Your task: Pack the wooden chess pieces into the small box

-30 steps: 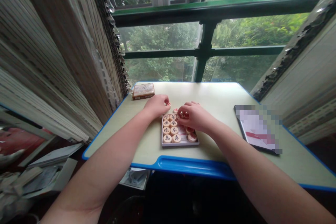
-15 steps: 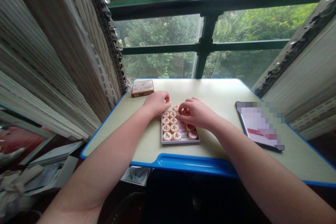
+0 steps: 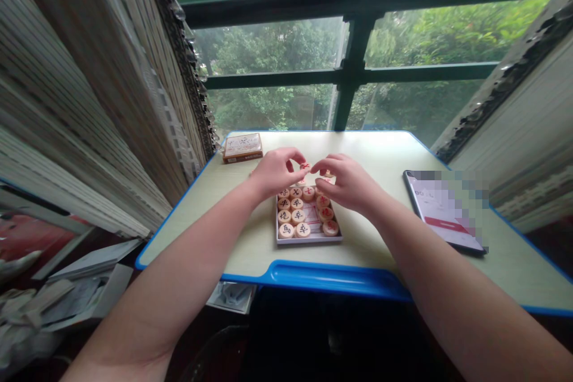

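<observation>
My left hand and my right hand hover close together over the far edge of a shallow white tray. Round wooden xiangqi pieces fill the tray, with black-marked ones on the left and red-marked ones on the right. One red-marked piece sits at my left fingertips, between my hands. I cannot tell whether it is gripped. Another piece lies partly hidden under my right fingers.
The pale table has a blue edge. A small printed box stands at its far left, and a phone with a pixelated screen lies on the right. A green-framed window with trees rises behind. Papers lie below the table's left side.
My hands have moved toward each other above the tray's far edge. The red-marked piece at my left fingertips now lies further right, and more pieces show in the tray's top row.
</observation>
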Motion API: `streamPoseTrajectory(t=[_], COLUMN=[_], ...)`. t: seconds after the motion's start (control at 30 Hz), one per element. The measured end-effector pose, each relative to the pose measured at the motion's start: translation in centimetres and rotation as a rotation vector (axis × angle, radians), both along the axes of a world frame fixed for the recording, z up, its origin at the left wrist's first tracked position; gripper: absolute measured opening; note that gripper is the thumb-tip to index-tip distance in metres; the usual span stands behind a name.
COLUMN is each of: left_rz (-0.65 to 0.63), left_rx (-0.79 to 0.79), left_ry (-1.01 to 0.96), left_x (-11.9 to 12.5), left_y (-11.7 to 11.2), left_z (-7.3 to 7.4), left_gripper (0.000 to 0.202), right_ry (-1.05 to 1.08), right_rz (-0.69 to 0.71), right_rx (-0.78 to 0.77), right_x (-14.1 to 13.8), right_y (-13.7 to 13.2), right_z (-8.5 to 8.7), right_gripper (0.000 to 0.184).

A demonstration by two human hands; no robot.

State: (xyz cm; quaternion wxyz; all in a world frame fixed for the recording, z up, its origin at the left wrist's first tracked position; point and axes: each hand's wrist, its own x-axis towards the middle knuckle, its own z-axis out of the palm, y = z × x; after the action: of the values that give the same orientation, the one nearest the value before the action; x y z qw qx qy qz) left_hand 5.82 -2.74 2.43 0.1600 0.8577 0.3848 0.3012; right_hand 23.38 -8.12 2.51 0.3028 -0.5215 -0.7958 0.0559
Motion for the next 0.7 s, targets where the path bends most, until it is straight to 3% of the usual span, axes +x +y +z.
streamPoseTrajectory(t=[0.2, 0.43, 0.53, 0.7], left_rz=[-0.046, -0.171, -0.124, -0.035], left_rx=[0.084, 0.120, 0.075, -0.065], left_ry=[-0.078, -0.075, -0.023, 0.151], left_x=[0.2, 0.1, -0.3, -1.2], left_y=[-0.8, -1.0, -0.8, -0.8], left_z=[0.4, 0.4, 0.7, 1.7], left_gripper=[0.018, 0.016, 0.018, 0.017], right_ry=[0.201, 0.434, 0.392, 0.054], right_rz=[-0.125, -0.077, -0.088, 0.010], right_rx=[-0.049, -0.158, -0.227, -0.321], right_x=[-0.4, -0.6, -0.4, -0.6], right_y=[0.0, 0.1, -0.4, -1.4], right_z=[0.2, 0.4, 0.9, 1.6], right_gripper=[0.018, 0.014, 0.014, 0.011])
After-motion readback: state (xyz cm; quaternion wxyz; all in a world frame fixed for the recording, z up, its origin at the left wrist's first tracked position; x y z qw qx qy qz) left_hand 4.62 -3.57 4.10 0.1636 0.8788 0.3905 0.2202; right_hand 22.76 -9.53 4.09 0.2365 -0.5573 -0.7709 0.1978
